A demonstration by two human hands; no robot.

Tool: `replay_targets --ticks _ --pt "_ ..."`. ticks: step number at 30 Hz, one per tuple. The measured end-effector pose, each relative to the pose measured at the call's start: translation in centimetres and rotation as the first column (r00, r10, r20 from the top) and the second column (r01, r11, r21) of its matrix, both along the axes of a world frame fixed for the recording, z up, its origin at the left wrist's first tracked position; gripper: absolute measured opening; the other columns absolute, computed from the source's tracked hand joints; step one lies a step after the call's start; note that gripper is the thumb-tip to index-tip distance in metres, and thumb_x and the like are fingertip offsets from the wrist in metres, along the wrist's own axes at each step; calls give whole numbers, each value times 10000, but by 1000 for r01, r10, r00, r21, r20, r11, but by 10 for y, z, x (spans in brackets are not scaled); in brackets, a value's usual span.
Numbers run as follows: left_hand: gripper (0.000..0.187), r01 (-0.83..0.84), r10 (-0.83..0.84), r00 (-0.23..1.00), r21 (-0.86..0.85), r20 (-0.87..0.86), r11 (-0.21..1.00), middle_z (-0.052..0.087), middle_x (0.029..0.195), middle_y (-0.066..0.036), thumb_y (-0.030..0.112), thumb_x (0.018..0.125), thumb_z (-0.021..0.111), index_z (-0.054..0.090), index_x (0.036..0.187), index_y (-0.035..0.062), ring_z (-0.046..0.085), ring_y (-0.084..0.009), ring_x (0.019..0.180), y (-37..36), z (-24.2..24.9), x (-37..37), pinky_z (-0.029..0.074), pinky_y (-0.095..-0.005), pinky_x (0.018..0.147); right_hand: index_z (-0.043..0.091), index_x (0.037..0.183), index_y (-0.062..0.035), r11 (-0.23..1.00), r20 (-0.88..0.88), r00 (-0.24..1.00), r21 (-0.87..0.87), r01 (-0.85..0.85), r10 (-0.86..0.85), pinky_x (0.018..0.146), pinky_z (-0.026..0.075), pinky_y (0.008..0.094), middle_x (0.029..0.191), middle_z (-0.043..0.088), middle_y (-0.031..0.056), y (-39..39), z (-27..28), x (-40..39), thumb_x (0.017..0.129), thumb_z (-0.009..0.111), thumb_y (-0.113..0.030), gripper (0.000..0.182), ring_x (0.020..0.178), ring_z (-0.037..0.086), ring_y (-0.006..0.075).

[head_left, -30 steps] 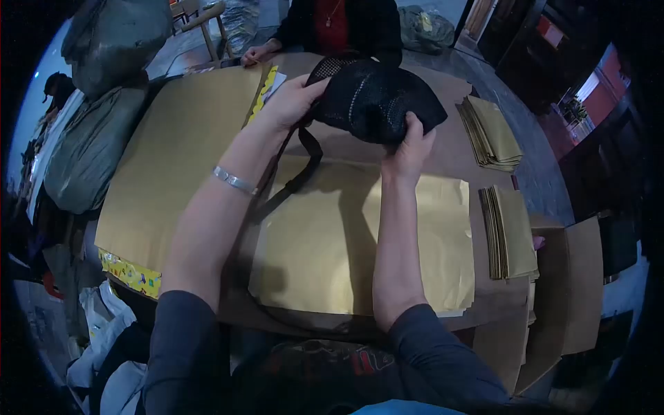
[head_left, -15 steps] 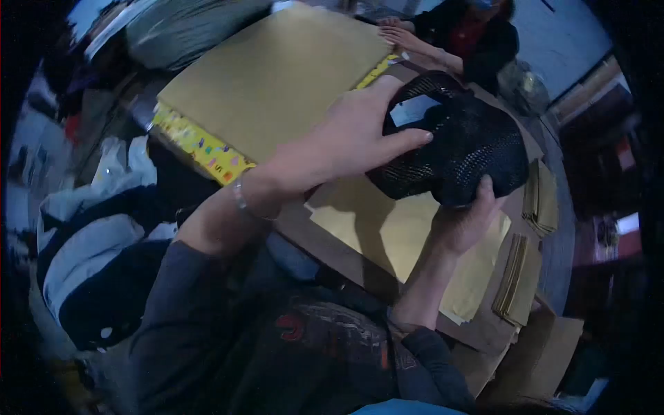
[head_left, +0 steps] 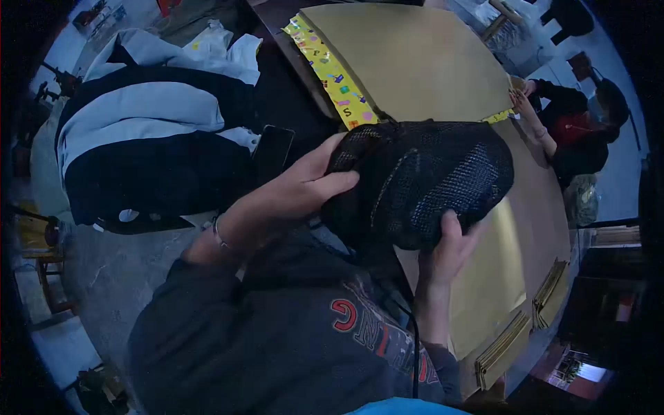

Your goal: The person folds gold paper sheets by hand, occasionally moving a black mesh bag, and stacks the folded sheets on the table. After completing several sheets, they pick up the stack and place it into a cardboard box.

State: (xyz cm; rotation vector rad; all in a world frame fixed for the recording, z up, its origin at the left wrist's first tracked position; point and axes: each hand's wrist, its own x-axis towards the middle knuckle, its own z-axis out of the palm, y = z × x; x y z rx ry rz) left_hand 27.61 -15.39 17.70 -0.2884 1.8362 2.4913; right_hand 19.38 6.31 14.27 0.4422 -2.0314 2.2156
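Note:
A black mesh cap [head_left: 443, 173] is held up in front of my chest, over the table's near side. On its left, my left hand [head_left: 304, 183] is closed on the edge, thumb across the mesh. Beneath its lower right part, my right hand [head_left: 453, 252] grips it with the thumb on the outer side; the other fingers are mostly hidden. Behind and below the cap lie gold-brown paper sheets [head_left: 487, 277]. A large stack of brown sheets [head_left: 415, 55] with a yellow patterned layer [head_left: 332, 76] underneath sits farther back.
Folded brown paper bundles [head_left: 503, 349] lie along the table's right edge. A dark phone [head_left: 274, 149] rests at the left beside a black and white garment [head_left: 152, 111]. Across the table, another person [head_left: 581, 128] has hands on the big stack's far edge.
My view has swung left, bringing the garment and phone into clearer sight. The cap is lower and closer to my chest, and its opening with the white patch is turned out of sight.

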Motion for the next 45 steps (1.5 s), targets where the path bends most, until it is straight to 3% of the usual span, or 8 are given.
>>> replay_targets --ticks 3,4,8,13,20,26,31,45 --pt "851 124 -91 974 152 -206 980 439 1357 -144 279 782 766 291 1420 -24 429 -223 1261 -9 -41 7 351 -356 1068 251 1437 52 981 7 995 168 -96 96 1117 232 390 1401 368 192 -7 -26 -3 787 612 -50 751 1298 368 279" --pt "939 11 -21 990 -66 -140 998 480 1322 -151 326 714 818 300 1409 -33 464 -232 1239 -6 -48 5 360 -372 1068 247 1429 58 975 98 973 62 -215 209 1099 274 388 1379 385 204 -19 -18 2 792 605 -36 737 1285 388 278" --pt "883 -15 13 1000 -60 -27 998 502 1309 -144 289 735 797 314 1405 -25 496 -246 1213 -6 -84 -4 375 -396 1059 248 1424 58 871 -15 903 269 -410 429 1057 354 395 1348 428 224 -56 -14 -20 811 610 -67 723 1243 455 294" --pt "613 -474 469 876 392 114 789 534 1290 -128 167 837 649 399 1374 8 543 -252 1166 -30 -79 10 455 -410 990 306 1390 72 705 -305 701 592 -390 644 1033 388 422 1335 434 319 -122 -3 -58 827 661 -274 750 1228 479 417" --pt "390 -500 714 678 602 -175 623 580 1242 -152 155 960 457 479 1307 -21 586 -287 1116 -114 -89 -36 485 -414 963 399 1384 -13 708 -477 546 604 -365 688 1039 390 435 1338 452 271 -160 -9 -53 771 731 -378 787 1247 437 432" --pt "388 -681 846 464 505 -264 531 591 1197 -150 106 906 580 504 1270 -6 608 -289 1065 -208 -159 -111 532 -416 900 551 1200 -12 658 -505 546 744 -117 669 967 446 446 1160 586 188 -93 -16 -74 763 731 -243 526 1121 543 388" --pt "424 -836 920 385 449 71 315 589 1197 -156 114 885 609 486 1281 30 621 -291 1035 -217 -209 -130 546 -427 883 582 1153 -1 639 -450 664 767 -56 597 913 480 440 1140 595 193 -34 -28 -80 763 739 -173 455 1078 570 374" --pt "496 -921 895 378 -3 239 389 577 1169 -188 50 822 656 456 1269 -28 625 -328 1001 -214 -234 -95 567 -453 791 634 1061 -43 536 -356 854 837 111 379 790 520 401 966 660 153 88 -47 -54 819 686 -165 276 904 639 316"
